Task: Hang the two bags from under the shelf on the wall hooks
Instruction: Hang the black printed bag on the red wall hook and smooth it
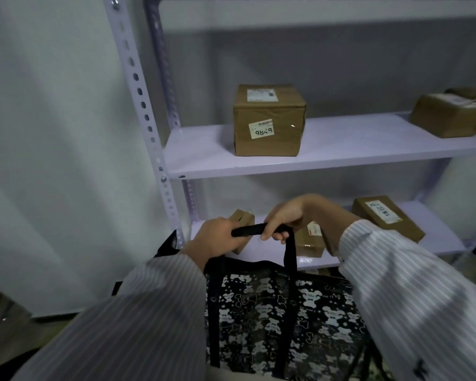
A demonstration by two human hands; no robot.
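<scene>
A black bag (280, 320) with a white bear print hangs in front of me, low in the view. Its black strap handle (249, 231) runs level between my two hands. My left hand (217, 240) is closed on the handle's left end. My right hand (289, 218) grips the handle's right end, where the strap drops down to the bag. Both arms wear striped sleeves. A second dark bag part (168, 243) pokes out behind my left wrist. No wall hooks show in this view.
A pale metal shelf rack (341, 152) stands straight ahead. A cardboard box (268, 121) marked 9849 sits on its middle board, with more boxes (448, 114) at the right. Smaller parcels (386, 218) lie on the lower board. A white wall (52, 133) fills the left.
</scene>
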